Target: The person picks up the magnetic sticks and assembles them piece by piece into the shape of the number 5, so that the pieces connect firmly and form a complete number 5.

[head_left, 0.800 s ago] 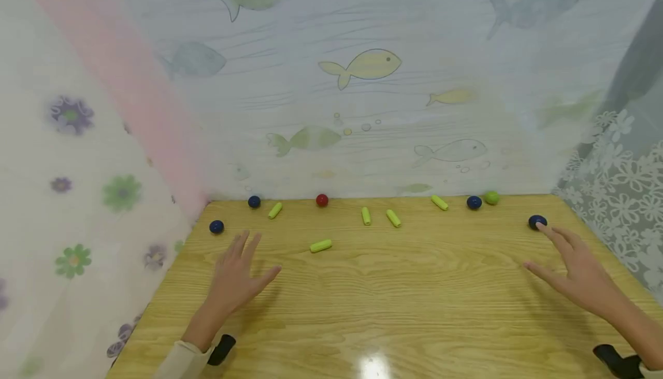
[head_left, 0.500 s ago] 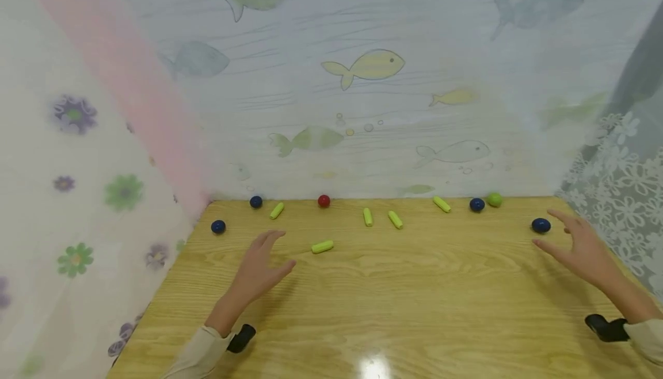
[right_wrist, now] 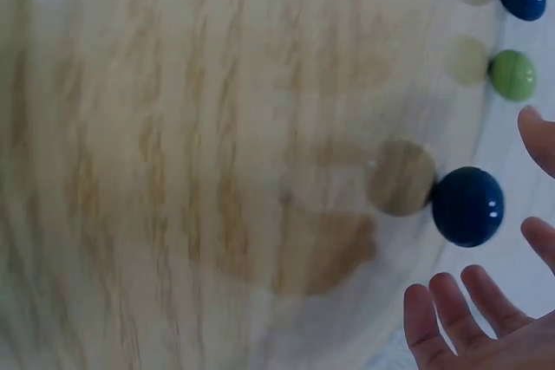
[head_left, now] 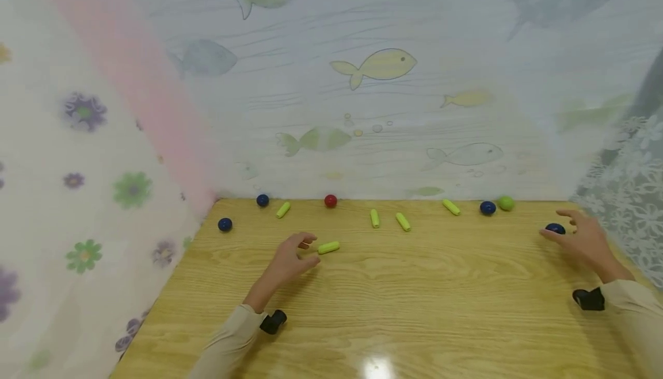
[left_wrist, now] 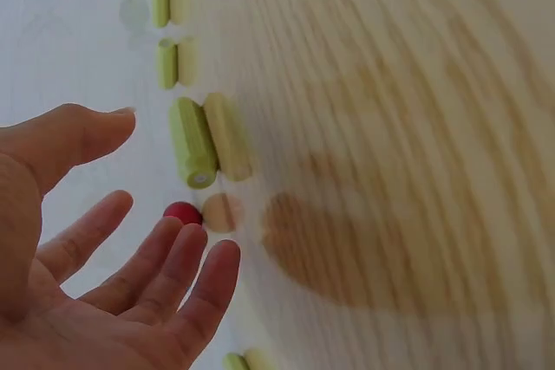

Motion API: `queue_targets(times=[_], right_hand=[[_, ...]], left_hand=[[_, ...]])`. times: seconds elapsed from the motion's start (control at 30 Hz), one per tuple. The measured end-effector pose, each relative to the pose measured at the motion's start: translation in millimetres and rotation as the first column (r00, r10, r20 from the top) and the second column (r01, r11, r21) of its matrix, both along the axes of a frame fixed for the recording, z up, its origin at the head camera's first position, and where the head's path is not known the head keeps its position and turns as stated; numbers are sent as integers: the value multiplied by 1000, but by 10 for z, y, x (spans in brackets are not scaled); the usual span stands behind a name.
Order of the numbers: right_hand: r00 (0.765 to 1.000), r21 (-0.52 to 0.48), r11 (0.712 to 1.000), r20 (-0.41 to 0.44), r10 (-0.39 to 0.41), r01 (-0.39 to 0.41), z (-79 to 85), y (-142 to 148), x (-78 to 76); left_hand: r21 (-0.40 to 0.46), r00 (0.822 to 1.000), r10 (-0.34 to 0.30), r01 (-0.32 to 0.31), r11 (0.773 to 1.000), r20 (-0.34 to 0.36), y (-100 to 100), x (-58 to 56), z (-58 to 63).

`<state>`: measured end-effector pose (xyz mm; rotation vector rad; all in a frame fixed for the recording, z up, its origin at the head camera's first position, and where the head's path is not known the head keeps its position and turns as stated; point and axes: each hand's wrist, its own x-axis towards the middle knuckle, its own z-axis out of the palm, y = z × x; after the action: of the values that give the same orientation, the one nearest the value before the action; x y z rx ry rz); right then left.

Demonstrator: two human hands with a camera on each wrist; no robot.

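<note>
My left hand point(head_left: 287, 261) hovers over the wooden table point(head_left: 414, 293), thumb and fingers spread apart. Just beyond its fingertips lies a short yellow-green stick point(head_left: 328, 247), which the left wrist view also shows apart from the hand. A dark blue ball point(head_left: 555, 228) sits near the right side, between the thumb and fingers of my right hand point(head_left: 587, 247). In the right wrist view a gap separates those fingers from the blue ball point(right_wrist: 468, 206). Neither hand holds anything.
Along the back edge are a red ball point(head_left: 330, 201), a green ball point(head_left: 506, 202), more blue balls point(head_left: 487, 207) and several yellow-green sticks point(head_left: 403, 221). Behind them rises a fish-patterned curtain point(head_left: 373, 114). Flowered cloth point(head_left: 83, 195) hangs at the left.
My left hand has moved right, from near the left blue ball to the nearest yellow-green stick. My right hand has shifted so its thumb and fingers stand around the right blue ball.
</note>
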<state>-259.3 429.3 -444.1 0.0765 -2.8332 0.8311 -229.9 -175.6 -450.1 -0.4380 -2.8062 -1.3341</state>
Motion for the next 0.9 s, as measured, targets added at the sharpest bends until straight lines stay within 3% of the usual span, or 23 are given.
queue_targets(times=[0.27, 0.47, 0.67, 0.9], right_hand=[[999, -7, 1000, -36, -11, 11, -193, 52, -26], [999, -57, 998, -31, -20, 18, -116, -65, 91], [996, -78, 993, -4, 90, -90, 74, -334, 229], [975, -145, 964, -7, 223, -221, 189, -772, 413]], left_hand=[[-14, 1000, -7, 7, 1000, 17, 158, -135, -79], [-16, 1000, -6, 7, 1000, 13, 234, -173, -63], [-18, 999, 26, -26, 1000, 29, 244, -201, -80], [-52, 997, 75, -74, 996, 21, 299, -240, -87]])
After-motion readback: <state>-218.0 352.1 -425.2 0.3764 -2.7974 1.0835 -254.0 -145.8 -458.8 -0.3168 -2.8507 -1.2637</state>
